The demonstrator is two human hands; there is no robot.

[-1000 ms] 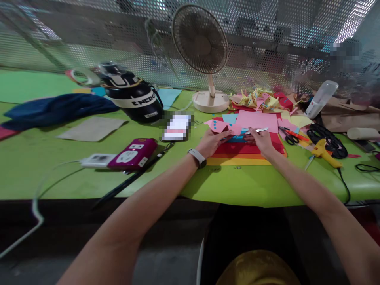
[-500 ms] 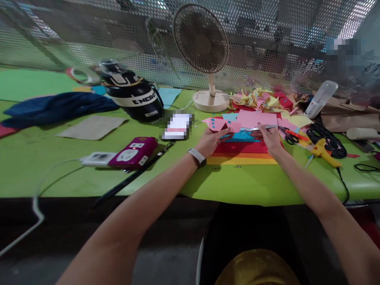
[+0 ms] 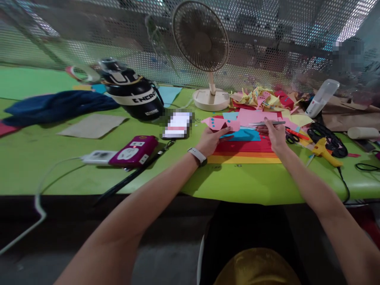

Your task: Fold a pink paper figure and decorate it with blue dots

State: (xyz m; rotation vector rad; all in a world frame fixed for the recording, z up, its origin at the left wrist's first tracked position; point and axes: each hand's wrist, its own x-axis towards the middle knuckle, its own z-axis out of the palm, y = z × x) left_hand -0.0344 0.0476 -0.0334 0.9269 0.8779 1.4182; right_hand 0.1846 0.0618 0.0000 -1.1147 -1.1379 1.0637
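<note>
My left hand (image 3: 210,138) is closed on a piece of pink paper (image 3: 221,123) with small blue pieces on it, its thumb on top. In my right hand (image 3: 273,131) is a pair of thin silver tweezers (image 3: 277,122), the tips pointing left and apart from the pink piece. Below both hands lies a stack of coloured sheets: blue paper (image 3: 243,135), red paper (image 3: 240,148) and yellow paper (image 3: 243,160). Behind them a larger pink sheet (image 3: 257,115) lies flat.
Right of my right hand are black-handled scissors (image 3: 292,138), a yellow glue gun (image 3: 326,153) and a black coil (image 3: 326,138). A fan (image 3: 210,99) stands behind, near paper scraps (image 3: 261,98). Leftward are a phone (image 3: 178,123), a purple power strip (image 3: 133,151) and a black bottle (image 3: 135,99).
My right hand has moved slightly right, drawing the tweezers away from the pink paper piece. My left hand holds its place with the paper.
</note>
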